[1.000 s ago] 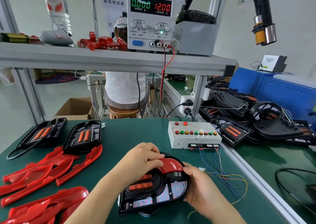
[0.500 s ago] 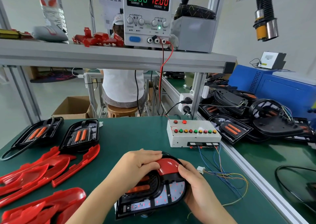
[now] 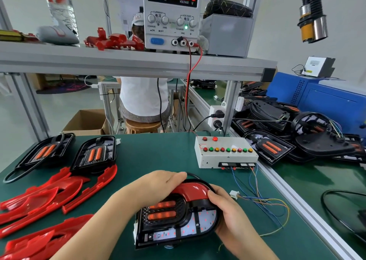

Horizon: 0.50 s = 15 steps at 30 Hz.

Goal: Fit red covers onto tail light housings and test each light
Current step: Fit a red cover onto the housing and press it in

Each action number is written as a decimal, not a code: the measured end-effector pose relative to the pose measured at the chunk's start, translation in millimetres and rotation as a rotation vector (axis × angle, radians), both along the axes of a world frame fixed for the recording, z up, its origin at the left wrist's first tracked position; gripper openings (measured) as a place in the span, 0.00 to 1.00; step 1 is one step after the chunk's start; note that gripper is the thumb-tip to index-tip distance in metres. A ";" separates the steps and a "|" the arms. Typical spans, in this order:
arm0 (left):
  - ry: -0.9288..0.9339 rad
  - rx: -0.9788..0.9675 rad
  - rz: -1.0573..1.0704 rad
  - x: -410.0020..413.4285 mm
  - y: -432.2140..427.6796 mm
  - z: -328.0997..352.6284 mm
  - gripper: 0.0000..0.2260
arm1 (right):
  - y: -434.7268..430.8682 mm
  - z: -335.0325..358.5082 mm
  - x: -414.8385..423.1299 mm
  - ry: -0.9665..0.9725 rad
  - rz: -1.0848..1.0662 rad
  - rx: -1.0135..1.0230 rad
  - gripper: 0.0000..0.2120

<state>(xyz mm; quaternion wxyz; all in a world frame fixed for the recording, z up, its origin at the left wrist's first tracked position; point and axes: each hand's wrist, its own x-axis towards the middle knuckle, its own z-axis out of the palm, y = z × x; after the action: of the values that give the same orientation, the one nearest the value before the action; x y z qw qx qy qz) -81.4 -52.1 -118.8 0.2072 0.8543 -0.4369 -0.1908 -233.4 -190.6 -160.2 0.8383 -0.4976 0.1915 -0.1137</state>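
Observation:
A black tail light housing (image 3: pixel 174 218) with two orange bars lies on the green mat in front of me. A curved red cover (image 3: pixel 193 190) sits along its top edge. My left hand (image 3: pixel 158 186) lies over the cover's left end, fingers bent down on it. My right hand (image 3: pixel 227 214) grips the housing's right rim, thumb on the cover's right end. Loose red covers (image 3: pixel 45 198) lie at the left. The white test box (image 3: pixel 225 152) with coloured buttons stands behind, its white plug (image 3: pixel 234 194) lying loose beside my right hand.
Two more housings (image 3: pixel 95 154) sit at the back left. A pile of black housings (image 3: pixel 297 140) lies on the right bench beyond an aluminium rail (image 3: pixel 297 204). The power supply (image 3: pixel 172 16) on the shelf reads 0.000 A and 12.00 V. A person sits behind the bench.
My left hand slid left along the red cover, leaving its middle exposed. My right hand moved up the housing's rim to the cover's right end.

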 end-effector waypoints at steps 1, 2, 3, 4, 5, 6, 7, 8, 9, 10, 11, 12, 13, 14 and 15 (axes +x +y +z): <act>-0.068 0.063 -0.002 3.7 -3.1 2.6 0.20 | -0.1 -0.4 -0.1 -0.004 -0.002 -0.016 0.20; -0.153 0.121 -0.015 6.8 -5.8 3.5 0.19 | 0.2 -0.6 0.3 -0.009 -0.003 -0.030 0.20; -0.222 0.164 -0.030 8.8 -8.3 2.7 0.18 | 0.6 -0.4 0.4 -0.012 -0.005 -0.043 0.19; -0.275 0.179 -0.043 10.0 -10.4 0.4 0.16 | 1.1 -0.3 0.8 -0.014 -0.008 -0.050 0.19; -0.310 0.186 -0.044 10.5 -11.9 -2.0 0.15 | 1.0 -0.2 1.1 -0.017 -0.015 -0.051 0.19; -0.325 0.168 -0.025 11.1 -13.4 -4.8 0.14 | 1.0 -0.5 1.7 -0.020 -0.024 -0.051 0.18; -0.307 0.130 0.008 11.4 -13.9 -7.9 0.13 | 0.9 -0.6 1.9 -0.021 -0.032 -0.054 0.18; -0.285 0.096 0.039 11.3 -14.3 -10.5 0.13 | 1.2 -0.7 2.0 -0.024 -0.037 -0.059 0.18; -0.265 0.067 0.064 10.5 -14.9 -12.4 0.13 | 1.3 -0.6 2.2 -0.027 -0.042 -0.067 0.18; -0.280 0.066 0.069 9.7 -15.3 -13.8 0.14 | 1.4 -0.8 2.5 -0.029 -0.048 -0.078 0.18; -0.294 0.073 0.083 9.6 -15.9 -15.1 0.17 | 1.6 -0.8 2.7 -0.031 -0.054 -0.093 0.17; -0.285 0.060 0.113 8.2 -16.1 -15.0 0.21 | 2.3 -0.8 3.2 -0.033 -0.059 -0.107 0.16; -0.266 0.038 0.153 7.0 -15.7 -15.2 0.24 | 3.0 -0.5 3.4 -0.034 -0.065 -0.115 0.14; -0.265 0.010 0.174 5.9 -15.7 -16.2 0.25 | 3.3 -0.4 3.9 -0.034 -0.070 -0.120 0.14; -0.268 -0.024 0.192 4.1 -15.9 -17.4 0.25 | 3.1 -0.1 4.1 -0.035 -0.074 -0.126 0.14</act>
<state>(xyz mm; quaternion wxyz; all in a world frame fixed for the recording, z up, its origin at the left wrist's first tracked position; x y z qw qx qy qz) -77.3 -68.0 -136.1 0.1743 0.9074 -0.3793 -0.0494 -229.4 -187.5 -160.3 0.8038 -0.5399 0.1878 -0.1650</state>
